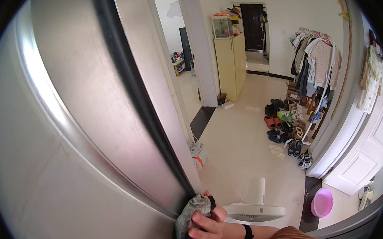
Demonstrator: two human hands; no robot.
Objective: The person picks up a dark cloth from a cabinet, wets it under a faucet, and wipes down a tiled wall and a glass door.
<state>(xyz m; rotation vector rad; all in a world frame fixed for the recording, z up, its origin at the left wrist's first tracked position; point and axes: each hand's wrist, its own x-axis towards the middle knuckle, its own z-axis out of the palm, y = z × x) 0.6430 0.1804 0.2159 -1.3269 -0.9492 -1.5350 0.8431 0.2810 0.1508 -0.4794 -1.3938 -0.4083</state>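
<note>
My right hand (207, 228) reaches in from the lower right, a black band on its wrist and a brown sleeve behind it. Its fingers are bent around a bunched grey cloth (194, 211). This cloth touches the lower part of a brushed-metal frame (110, 102), close to the bottom of a black strip (138, 80) that runs up the frame. To the frame's left is a pale, smooth wall surface (42, 183). My left hand is out of view.
A white fan (254, 211) stands right beyond my hand. Several shoes (283, 123) lie below a clothes rack (320, 57). A pink basin (322, 203) sits near a white door (358, 164). Farther back are a yellow cabinet (229, 67), a glass tank (222, 27) and a bag (198, 155).
</note>
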